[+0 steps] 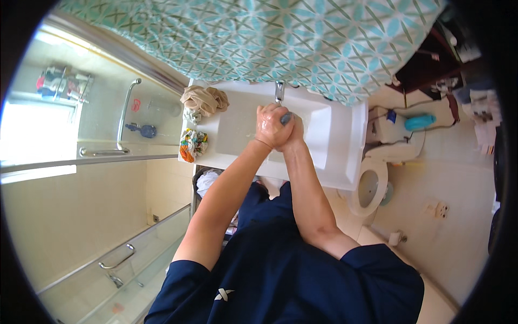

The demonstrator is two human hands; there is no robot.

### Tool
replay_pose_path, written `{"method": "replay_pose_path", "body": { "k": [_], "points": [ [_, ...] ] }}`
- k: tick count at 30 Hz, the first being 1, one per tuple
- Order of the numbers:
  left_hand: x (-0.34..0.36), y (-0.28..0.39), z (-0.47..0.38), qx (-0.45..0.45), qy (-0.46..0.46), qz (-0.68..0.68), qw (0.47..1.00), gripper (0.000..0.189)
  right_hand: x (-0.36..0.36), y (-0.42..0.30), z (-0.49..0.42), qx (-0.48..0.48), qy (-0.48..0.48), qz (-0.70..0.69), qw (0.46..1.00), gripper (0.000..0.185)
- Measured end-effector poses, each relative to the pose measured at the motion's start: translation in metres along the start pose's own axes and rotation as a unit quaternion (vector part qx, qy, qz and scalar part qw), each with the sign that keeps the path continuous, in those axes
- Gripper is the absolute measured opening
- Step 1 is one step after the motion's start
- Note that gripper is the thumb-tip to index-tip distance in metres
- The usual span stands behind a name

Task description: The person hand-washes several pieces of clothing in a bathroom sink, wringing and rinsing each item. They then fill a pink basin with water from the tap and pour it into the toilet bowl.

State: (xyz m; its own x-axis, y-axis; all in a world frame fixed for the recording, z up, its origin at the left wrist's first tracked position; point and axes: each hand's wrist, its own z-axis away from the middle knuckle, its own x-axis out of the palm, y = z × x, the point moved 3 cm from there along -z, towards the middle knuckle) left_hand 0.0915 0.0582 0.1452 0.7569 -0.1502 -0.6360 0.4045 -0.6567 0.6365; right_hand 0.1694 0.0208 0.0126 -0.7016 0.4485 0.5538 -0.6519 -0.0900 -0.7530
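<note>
Over the white washbasin, my left hand and my right hand are pressed together. Both are wet and closed around a small dark grey-blue item, which looks like wet cloth. Only a bit of it shows between the fingers; the rest is hidden. Just beyond my knuckles stands the chrome faucet. Water glistens on my skin and in the basin.
On the basin's left ledge lie a beige cloth, a small pale cloth and a colourful patterned cloth. A patterned curtain hangs beyond the faucet. Right of the basin is a toilet; below left, a laundry bin.
</note>
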Motion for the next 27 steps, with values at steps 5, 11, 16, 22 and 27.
{"method": "replay_pose_path", "body": {
  "k": [5, 11, 16, 22, 27],
  "points": [
    [0.012, -0.023, 0.016, -0.019, -0.024, 0.013, 0.999, 0.019, 0.001, 0.045, -0.003, 0.065, 0.063, -0.307, 0.947, 0.022],
    [0.02, -0.052, 0.04, -0.134, -0.072, -0.026, 0.988, 0.032, 0.032, 0.034, 0.021, 0.149, 0.197, -0.265, 0.932, 0.028],
    [0.016, -0.059, 0.028, -0.16, -0.18, -0.002, 0.971, 0.066, 0.025, -0.001, 0.024, 0.249, -0.044, -0.265, 0.93, 0.035],
    [0.009, -0.091, 0.056, -0.147, -0.062, 0.042, 0.986, 0.05, -0.057, -0.044, 0.035, 0.159, 0.172, -0.117, 0.965, 0.031],
    [0.008, -0.147, 0.129, -0.202, -0.182, -0.129, 0.954, 0.038, -0.137, -0.126, 0.051, -0.127, 0.29, 0.104, 0.943, 0.048]
  ]
}}
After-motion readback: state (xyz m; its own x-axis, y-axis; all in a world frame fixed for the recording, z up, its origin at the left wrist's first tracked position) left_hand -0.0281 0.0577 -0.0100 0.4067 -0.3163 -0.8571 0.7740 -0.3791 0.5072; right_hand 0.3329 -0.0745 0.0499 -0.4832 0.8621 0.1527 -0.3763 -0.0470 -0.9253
